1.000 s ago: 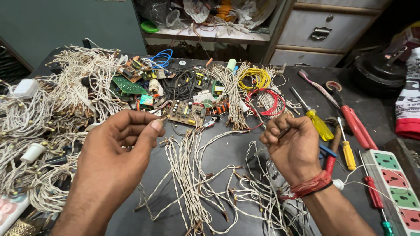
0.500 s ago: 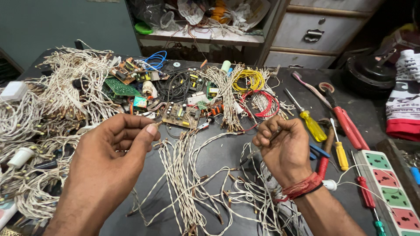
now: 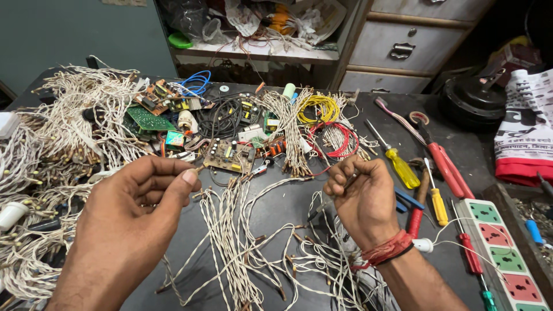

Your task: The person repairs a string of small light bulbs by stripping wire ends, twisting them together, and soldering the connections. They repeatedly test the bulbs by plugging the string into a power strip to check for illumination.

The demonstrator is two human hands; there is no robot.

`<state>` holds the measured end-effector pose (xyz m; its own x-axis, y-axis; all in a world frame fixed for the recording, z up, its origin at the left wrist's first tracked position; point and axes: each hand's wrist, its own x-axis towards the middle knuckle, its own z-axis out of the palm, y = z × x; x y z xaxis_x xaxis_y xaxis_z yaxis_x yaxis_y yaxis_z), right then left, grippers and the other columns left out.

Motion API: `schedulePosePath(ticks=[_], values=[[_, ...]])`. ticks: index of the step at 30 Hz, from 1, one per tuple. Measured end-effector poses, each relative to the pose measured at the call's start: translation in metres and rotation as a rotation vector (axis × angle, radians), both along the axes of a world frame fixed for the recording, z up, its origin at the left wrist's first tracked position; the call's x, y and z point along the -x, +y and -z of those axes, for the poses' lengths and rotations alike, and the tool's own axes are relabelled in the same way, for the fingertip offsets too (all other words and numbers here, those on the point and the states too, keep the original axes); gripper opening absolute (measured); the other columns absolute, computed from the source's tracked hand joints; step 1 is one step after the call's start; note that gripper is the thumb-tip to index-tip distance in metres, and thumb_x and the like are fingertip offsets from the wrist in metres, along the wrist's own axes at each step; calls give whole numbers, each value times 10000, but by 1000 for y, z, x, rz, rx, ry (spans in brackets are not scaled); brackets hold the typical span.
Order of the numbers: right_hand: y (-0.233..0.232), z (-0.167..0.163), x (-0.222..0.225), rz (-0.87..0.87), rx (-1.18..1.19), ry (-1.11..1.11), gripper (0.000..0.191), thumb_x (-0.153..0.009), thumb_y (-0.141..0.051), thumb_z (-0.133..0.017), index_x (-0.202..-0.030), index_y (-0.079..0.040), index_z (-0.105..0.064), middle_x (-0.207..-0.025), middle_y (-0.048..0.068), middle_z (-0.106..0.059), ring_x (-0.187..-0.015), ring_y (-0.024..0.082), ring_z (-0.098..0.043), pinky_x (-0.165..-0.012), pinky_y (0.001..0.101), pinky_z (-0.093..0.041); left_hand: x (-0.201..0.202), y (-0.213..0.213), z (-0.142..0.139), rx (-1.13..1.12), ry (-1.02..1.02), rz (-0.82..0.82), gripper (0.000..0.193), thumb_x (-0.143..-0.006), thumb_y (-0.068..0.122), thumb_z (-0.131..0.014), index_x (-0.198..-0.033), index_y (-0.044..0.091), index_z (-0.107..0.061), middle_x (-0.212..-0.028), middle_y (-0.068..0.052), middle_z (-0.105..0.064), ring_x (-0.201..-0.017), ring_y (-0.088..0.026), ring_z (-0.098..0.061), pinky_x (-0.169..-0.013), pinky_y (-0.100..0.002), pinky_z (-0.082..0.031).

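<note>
A person's left hand (image 3: 135, 207) and right hand (image 3: 363, 198) hover above a dark, cluttered workbench (image 3: 282, 213), each clenched on one end of a thin white twisted wire (image 3: 203, 168) that is barely traceable between them. The left thumb and forefinger pinch the wire's tip just beside a green-and-tan circuit board (image 3: 230, 155); the right hand is curled into a loose fist around the other end, a red thread band (image 3: 385, 250) at its wrist. Compared with the view half a second earlier, both hands keep the same grip and nearly the same spacing, and the camera has tipped slightly so that the shelf behind the bench shows more.

Beneath the hands lies a loose spread of white twisted wire leads with brown ends (image 3: 242, 242), and a much larger heap of the same wires (image 3: 63, 132) fills the bench's left side. Behind the hands sit a coil of yellow wire (image 3: 319, 108) and a coil of red wire (image 3: 340, 138). To the right lie a yellow-handled screwdriver (image 3: 397, 161), red-handled pliers (image 3: 446, 167) and a white power strip with green and red sockets (image 3: 507, 259), all well apart from the left hand and near the right.
</note>
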<state>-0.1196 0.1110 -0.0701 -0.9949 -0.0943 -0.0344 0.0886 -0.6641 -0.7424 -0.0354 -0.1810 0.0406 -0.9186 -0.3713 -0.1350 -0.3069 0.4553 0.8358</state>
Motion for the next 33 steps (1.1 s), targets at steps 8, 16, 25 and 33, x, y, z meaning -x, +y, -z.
schedulePosePath(ticks=[8,16,25,33], values=[[-1,-6,-2,-4,4,29,234,-927,-262,-428,-757,-100,-436,-740,41,-446,-672,174,-424,-724,355,-384,-1,-1,1,2,53,40,248,-947,246,-708,-1085,49,-765,-795,-60,-762,-679,-101,-622,-611,-273,-503],[-5,-9,-6,10,-33,12,248,-935,-260,-416,-747,-99,-423,-737,39,-436,-665,173,-408,-731,359,-387,-3,5,-11,47,-78,-2,265,-967,283,-692,-1115,72,-754,-835,-67,-780,-724,-117,-662,-680,-280,-535],[-5,-4,-6,-7,-26,3,247,-935,-258,-420,-751,-94,-433,-745,42,-438,-675,172,-410,-725,348,-383,-4,4,-10,38,-57,13,269,-966,279,-688,-1117,65,-750,-869,-68,-761,-763,-115,-688,-710,-282,-552],[-5,-3,-4,-17,-19,11,252,-939,-263,-418,-751,-95,-433,-747,42,-441,-677,173,-410,-722,344,-383,-3,5,-9,39,-42,12,272,-954,274,-691,-1101,52,-743,-841,-68,-786,-746,-107,-685,-694,-279,-553]])
